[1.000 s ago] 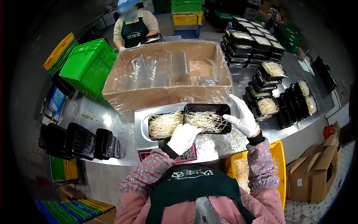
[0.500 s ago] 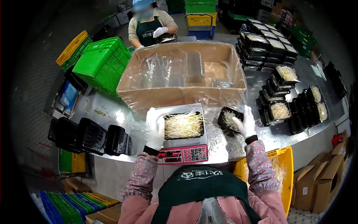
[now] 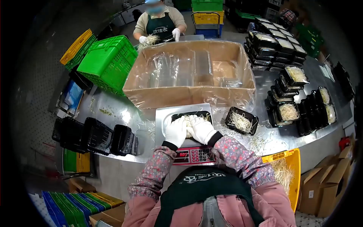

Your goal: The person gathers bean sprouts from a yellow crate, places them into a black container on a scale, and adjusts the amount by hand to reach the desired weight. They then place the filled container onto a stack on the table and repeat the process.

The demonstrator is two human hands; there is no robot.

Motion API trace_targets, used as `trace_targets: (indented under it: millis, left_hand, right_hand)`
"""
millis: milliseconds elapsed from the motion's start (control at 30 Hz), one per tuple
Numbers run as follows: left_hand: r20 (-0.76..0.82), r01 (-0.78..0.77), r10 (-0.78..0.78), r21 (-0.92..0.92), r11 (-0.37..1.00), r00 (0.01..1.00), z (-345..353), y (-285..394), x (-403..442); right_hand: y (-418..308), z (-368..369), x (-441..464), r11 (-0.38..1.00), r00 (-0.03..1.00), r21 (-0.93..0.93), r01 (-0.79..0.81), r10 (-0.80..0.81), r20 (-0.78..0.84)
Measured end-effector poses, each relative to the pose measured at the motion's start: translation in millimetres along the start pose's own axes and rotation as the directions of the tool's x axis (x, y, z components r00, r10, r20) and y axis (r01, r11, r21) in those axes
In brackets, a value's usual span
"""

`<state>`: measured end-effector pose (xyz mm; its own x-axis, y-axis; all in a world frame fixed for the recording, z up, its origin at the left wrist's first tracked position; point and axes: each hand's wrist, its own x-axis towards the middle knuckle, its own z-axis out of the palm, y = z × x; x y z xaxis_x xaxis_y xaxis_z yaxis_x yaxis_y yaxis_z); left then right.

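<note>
Bean sprouts [image 3: 188,128] fill a black plastic tray [image 3: 181,115] on the metal plate of a digital scale [image 3: 160,123] with a red keypad front. My gloved left hand [image 3: 176,131] is at the tray's left side, fingers curled onto the sprouts. From the right, my gloved right hand [image 3: 202,129] presses on the same sprouts, its fingers bent and close to the left ones. My hands cover most of the sprouts, and the fingertips are partly hidden. To the right, a second black tray [image 3: 253,122] with fewer sprouts sits on the table, touched by neither hand.
A large carton [image 3: 189,94] with clear plastic lids stands behind the scale. Empty black trays [image 3: 99,136] lie left; filled packs [image 3: 288,112] are stacked right. A yellow crate [image 3: 297,178] of sprouts is low right. Across the table, a co-worker [image 3: 160,24] holds sprouts.
My left hand has moved right from the scale's edge onto the sprouts. My right hand has left the second tray and joined it there. The co-worker now holds loose sprouts instead of a tray.
</note>
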<state>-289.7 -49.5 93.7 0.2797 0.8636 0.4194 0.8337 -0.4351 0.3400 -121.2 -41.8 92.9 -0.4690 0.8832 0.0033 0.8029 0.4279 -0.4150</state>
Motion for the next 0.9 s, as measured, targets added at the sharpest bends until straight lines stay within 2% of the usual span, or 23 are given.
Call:
trace_targets:
  millis: [133,233,267,300,367,400,500,533,567,633,800,900]
  left_hand:
    - [0.007,-0.025,0.025,-0.035,0.999,1.0,-8,3,-5]
    - [-0.025,0.023,-0.028,-0.179,0.984,0.999,-19,2,-9]
    - [-0.041,0.015,-0.024,-0.225,0.974,0.999,-25,-1,-9]
    - [-0.02,0.041,-0.048,-0.275,0.961,0.999,-34,-1,-10]
    - [-0.056,-0.113,0.106,-0.142,0.983,0.993,-55,5,-9]
    - [0.003,-0.134,0.135,-0.106,0.985,0.991,-58,11,-5]
    - [0.137,-0.287,0.284,-0.004,0.958,0.949,-51,32,11]
    - [0.18,-0.273,0.286,-0.094,0.957,0.941,-28,20,7]
    - [0.214,-0.271,0.279,-0.065,0.96,0.936,-17,17,9]
    - [0.194,-0.268,0.291,-0.139,0.954,0.937,-7,12,15]
    - [0.32,-0.206,0.201,-0.019,0.978,0.926,16,-2,33]
    - [0.322,-0.191,0.18,0.001,0.982,0.929,14,-1,32]
  right_hand:
    - [11,-1,-7,0.993,0.994,0.06,0.098,-0.094,-0.06]
    - [13,-44,-21,0.954,0.978,0.241,0.177,-0.142,-0.155]
    - [15,-56,-23,0.948,0.955,0.252,0.196,-0.126,-0.27]
    - [19,-75,-34,0.946,0.946,0.284,0.159,-0.064,-0.318]
    - [43,-79,-36,0.962,0.877,0.254,0.1,0.035,-0.479]
    - [46,-74,-38,0.973,0.857,0.231,0.021,0.102,-0.506]
    - [24,-28,-29,0.986,0.893,0.046,-0.163,0.167,-0.418]
    - [17,-13,-27,0.992,0.946,0.051,-0.116,0.126,-0.298]
    - [6,-3,-28,0.99,0.95,-0.082,-0.113,0.084,-0.299]
    - [-2,6,-29,0.998,0.977,-0.042,-0.055,0.045,-0.211]
    - [-13,-16,-14,0.981,0.981,0.049,-0.186,0.189,-0.053]
    - [-18,-27,-12,0.982,0.983,0.038,-0.184,0.183,0.013]
